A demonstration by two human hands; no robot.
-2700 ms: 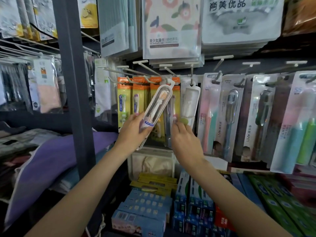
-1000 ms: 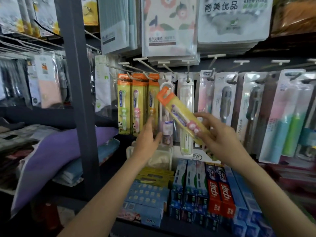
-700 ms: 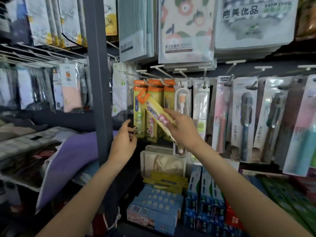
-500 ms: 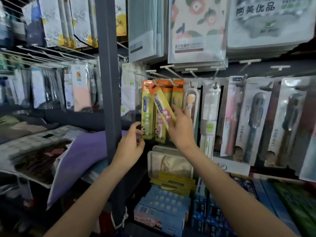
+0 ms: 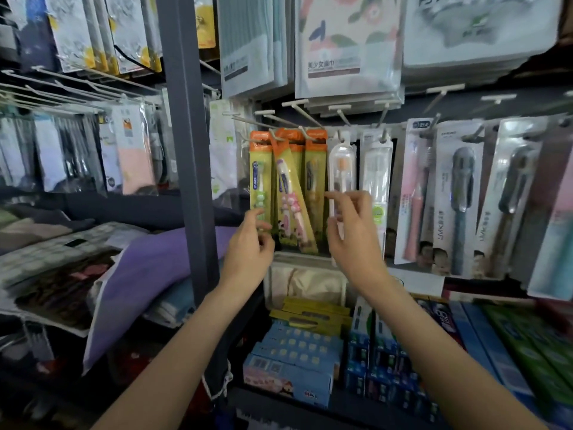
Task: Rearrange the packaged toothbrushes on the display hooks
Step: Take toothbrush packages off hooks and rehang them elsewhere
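Orange-topped toothbrush packs (image 5: 290,193): printed card under glossy clear plastic. Clear toothbrush case (image 5: 342,169): smooth, translucent hard plastic. Display hooks (image 5: 297,111): thin white-coated rods, matt. Upright post (image 5: 189,144): grey painted metal, smooth and matt. Towel packs (image 5: 347,45) above: shiny plastic film over cloth. Purple fabric (image 5: 145,274) at the shelf's left edge: soft, matt cloth. Boxes (image 5: 294,364) below: glossy printed cardboard.

Both hands are raised before the hook row, an open gap between left hand (image 5: 249,243) and right hand (image 5: 353,231). In that gap: tilted yellow orange-topped toothbrush pack (image 5: 293,197), hanging askew. Clear slim toothbrush case (image 5: 341,172) just above right fingers. Grey upright steel post (image 5: 189,150) blocks leftward of left hand. White hook prongs (image 5: 297,111) jut overhead.
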